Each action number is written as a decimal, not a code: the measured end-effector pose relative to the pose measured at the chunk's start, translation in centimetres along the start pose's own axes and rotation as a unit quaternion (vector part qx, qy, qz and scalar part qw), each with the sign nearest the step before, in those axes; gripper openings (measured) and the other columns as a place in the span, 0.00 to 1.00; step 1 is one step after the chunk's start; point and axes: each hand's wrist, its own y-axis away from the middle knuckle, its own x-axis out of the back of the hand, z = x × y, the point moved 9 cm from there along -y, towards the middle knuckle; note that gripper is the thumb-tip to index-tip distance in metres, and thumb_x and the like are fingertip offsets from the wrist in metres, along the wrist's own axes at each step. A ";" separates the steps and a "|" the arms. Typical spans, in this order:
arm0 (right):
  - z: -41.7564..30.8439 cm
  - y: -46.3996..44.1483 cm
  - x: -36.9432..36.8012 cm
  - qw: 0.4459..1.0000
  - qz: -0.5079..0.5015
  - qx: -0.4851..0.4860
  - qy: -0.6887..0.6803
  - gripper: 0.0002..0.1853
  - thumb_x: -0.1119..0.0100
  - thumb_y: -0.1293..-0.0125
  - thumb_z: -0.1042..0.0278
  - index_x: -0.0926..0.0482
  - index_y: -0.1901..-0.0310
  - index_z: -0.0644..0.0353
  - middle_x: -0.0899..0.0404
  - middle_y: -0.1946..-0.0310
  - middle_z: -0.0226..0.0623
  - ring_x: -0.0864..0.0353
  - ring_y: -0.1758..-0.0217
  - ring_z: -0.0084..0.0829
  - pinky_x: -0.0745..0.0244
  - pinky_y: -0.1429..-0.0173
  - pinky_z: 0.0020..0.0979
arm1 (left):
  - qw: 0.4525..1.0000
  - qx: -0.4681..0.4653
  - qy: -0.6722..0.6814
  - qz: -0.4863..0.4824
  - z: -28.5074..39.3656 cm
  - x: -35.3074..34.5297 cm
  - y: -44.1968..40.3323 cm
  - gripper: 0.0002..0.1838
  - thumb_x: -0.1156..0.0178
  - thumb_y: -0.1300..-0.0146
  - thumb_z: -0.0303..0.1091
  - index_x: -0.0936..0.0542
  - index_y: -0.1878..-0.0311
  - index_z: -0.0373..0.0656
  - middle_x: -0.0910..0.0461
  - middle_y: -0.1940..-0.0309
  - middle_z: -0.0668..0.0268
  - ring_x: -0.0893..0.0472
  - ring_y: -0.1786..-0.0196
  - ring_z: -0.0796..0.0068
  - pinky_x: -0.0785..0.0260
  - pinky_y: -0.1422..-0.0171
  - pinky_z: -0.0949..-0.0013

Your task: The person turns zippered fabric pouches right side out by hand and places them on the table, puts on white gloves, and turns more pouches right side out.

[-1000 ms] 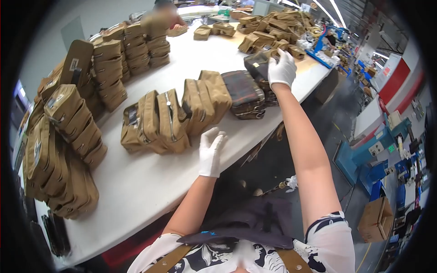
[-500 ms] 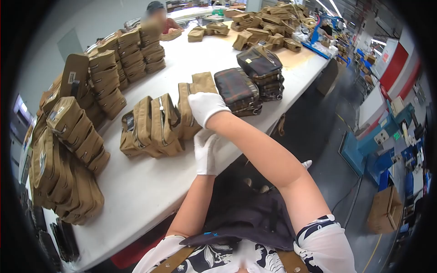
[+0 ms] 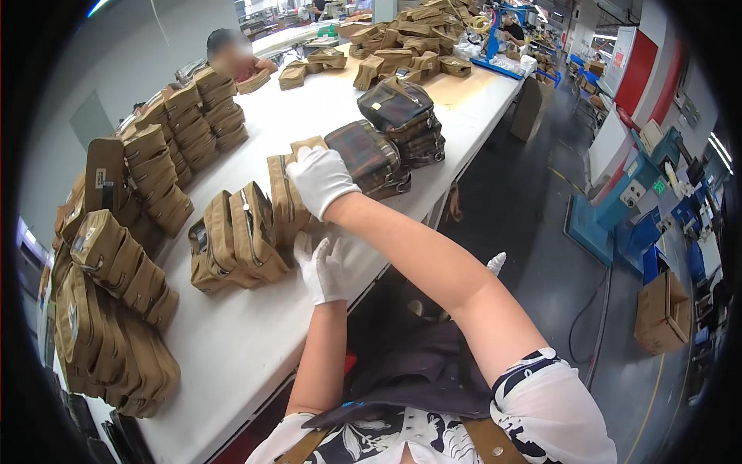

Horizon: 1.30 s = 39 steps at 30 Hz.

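Note:
A tan canvas bag stands on the white table between two upright tan bags and a plaid bag. My right hand, in a white glove, reaches across it with curled fingers on its upper part. The glove covers much of this bag and hides the fingertips' exact hold. Nearer to me, my gloved left hand is raised by the bag's lower front with its fingers spread, holding nothing. Beyond the plaid bag sits a stack of dark plaid bags.
Stacks of tan bags line the table's left side. A heap of tan bags covers the far end, near a blue machine. Another person sits across the table. A cardboard box stands on the floor to the right.
My left hand's fingers have spread apart at the bag's lower front. My right hand stays on the tan bag's upper part, and less of that part shows. The view has shifted right.

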 end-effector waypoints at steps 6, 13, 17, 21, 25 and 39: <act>1.0 0.7 13.3 0.984 0.163 0.016 -0.072 0.08 0.43 0.45 0.75 0.19 0.64 0.59 0.23 0.70 0.41 0.21 0.66 0.40 0.25 0.63 0.38 | 0.997 0.034 0.048 -0.039 -1.3 0.9 -0.6 0.42 0.44 0.39 0.18 0.52 0.24 0.47 0.51 0.27 0.60 0.34 0.35 0.53 0.39 0.27 0.45; 5.8 16.0 15.0 0.895 0.234 -0.179 -0.335 0.22 0.40 0.47 0.89 0.19 0.50 0.61 0.24 0.64 0.39 0.23 0.60 0.37 0.26 0.54 0.33 | 0.974 0.115 0.100 -0.167 -0.6 -2.0 3.6 0.31 0.45 0.30 0.41 0.41 0.27 0.46 0.36 0.30 0.61 0.31 0.32 0.64 0.35 0.30 0.57; 6.0 26.5 9.2 0.822 0.120 -0.322 -0.454 0.19 0.46 0.40 0.90 0.21 0.48 0.64 0.25 0.53 0.38 0.21 0.48 0.31 0.26 0.41 0.28 | 0.979 0.139 -0.099 -0.110 -1.4 -3.0 7.8 0.28 0.44 0.27 0.48 0.35 0.31 0.42 0.26 0.40 0.63 0.25 0.41 0.72 0.30 0.36 0.65; 6.0 32.3 7.0 0.775 0.047 -0.399 -0.489 0.16 0.47 0.37 0.88 0.22 0.48 0.66 0.26 0.48 0.39 0.24 0.42 0.30 0.29 0.37 0.28 | 0.970 0.155 -0.151 -0.114 -3.1 -4.1 10.8 0.16 0.44 0.26 0.35 0.28 0.41 0.39 0.21 0.51 0.65 0.22 0.52 0.78 0.27 0.44 0.71; 5.5 30.6 12.2 0.934 0.088 -0.248 -0.241 0.08 0.36 0.39 0.69 0.18 0.61 0.63 0.22 0.64 0.43 0.20 0.62 0.42 0.24 0.56 0.36 | 0.914 0.001 -0.347 -0.210 -2.9 -5.4 11.9 0.09 0.44 0.27 0.32 0.26 0.53 0.36 0.20 0.59 0.64 0.24 0.57 0.80 0.29 0.50 0.72; 2.9 34.9 5.9 0.635 -0.085 -0.386 -0.664 0.07 0.48 0.29 0.72 0.25 0.54 0.65 0.24 0.67 0.31 0.26 0.64 0.21 0.28 0.56 0.24 | 0.787 -0.081 -0.572 -0.216 -3.0 -3.9 11.3 0.16 0.33 0.40 0.30 0.26 0.52 0.37 0.19 0.62 0.55 0.18 0.58 0.64 0.26 0.51 0.65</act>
